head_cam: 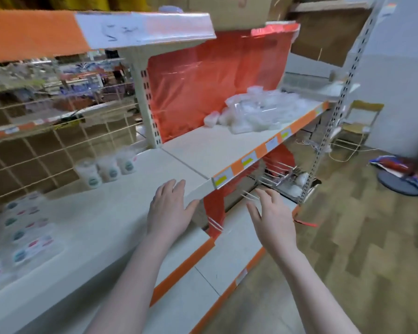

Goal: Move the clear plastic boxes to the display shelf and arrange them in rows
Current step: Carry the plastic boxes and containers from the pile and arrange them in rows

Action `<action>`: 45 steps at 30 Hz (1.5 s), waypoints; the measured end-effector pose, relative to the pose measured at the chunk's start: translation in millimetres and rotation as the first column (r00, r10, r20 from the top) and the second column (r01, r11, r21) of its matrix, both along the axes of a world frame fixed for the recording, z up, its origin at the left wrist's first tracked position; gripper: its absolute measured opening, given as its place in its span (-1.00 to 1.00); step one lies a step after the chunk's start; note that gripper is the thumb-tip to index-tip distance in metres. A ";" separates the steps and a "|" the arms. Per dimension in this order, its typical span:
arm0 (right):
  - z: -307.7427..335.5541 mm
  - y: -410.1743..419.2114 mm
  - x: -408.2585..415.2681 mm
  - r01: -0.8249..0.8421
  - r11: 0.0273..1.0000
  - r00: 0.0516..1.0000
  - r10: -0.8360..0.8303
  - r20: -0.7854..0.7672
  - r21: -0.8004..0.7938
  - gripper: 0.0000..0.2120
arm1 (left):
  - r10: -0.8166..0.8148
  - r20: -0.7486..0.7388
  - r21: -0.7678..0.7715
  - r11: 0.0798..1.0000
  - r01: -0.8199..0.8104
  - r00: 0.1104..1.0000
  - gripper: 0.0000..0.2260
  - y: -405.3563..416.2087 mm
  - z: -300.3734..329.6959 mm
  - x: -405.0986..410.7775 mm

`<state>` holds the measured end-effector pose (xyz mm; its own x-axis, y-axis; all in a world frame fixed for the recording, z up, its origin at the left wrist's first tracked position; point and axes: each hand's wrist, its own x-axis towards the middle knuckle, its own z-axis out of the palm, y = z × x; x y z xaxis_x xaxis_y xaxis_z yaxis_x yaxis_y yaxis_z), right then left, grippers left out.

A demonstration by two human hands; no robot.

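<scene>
A heap of clear plastic boxes lies on the right section of the cream display shelf, against the orange backing. My left hand hovers over the shelf's front edge with fingers straight and spread, holding nothing. My right hand is in the air in front of the shelf, lower and to the right, fingers spread and empty. Both hands are well short of the heap. The picture is blurred by motion.
Three white lidded tubs stand on the left shelf section by a wire grid. Flat labelled packs lie at far left. A lower shelf and wire basket sit below. A cardboard box is overhead. A folding chair stands at right.
</scene>
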<state>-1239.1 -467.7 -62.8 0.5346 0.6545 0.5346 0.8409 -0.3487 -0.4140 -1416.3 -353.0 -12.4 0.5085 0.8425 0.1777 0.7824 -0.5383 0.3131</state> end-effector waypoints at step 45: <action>16.7 322.4 410.2 -0.422 0.866 0.894 0.447 0.036 -0.270 -0.49 | 0.494 0.042 -0.107 0.866 -0.488 0.868 -0.49 204.6 -27.8 396.5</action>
